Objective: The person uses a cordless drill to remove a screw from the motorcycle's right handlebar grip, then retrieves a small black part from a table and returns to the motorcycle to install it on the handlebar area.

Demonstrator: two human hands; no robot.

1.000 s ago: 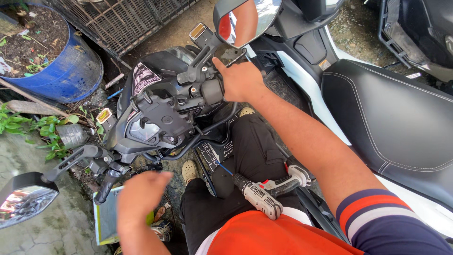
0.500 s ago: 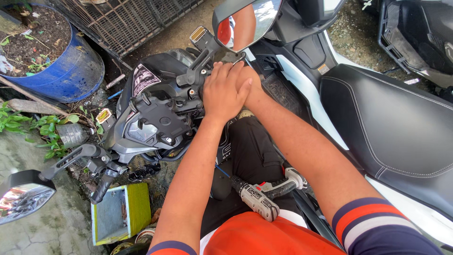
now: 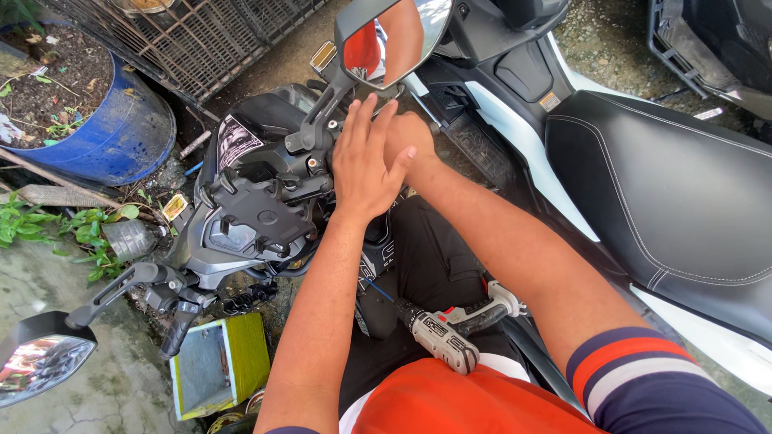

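Both hands met at the handlebar grip (image 3: 386,173): right hand (image 3: 410,141) wrapped it, left hand (image 3: 366,165) lay flat, fingers spread, over the top.

Both bare forearms reach away from the body toward the far middle of the scene and meet there. The left hand (image 3: 366,165) lies flat and palm-down, its fingers stretched out and pointing to the far side, thumb spread toward the right. It rests on top of the right hand (image 3: 410,138), covering most of it, so only the right hand's knuckles and back show, seemingly curled. The right forearm comes in slanting from the near right, wearing a short striped sleeve at the upper arm.
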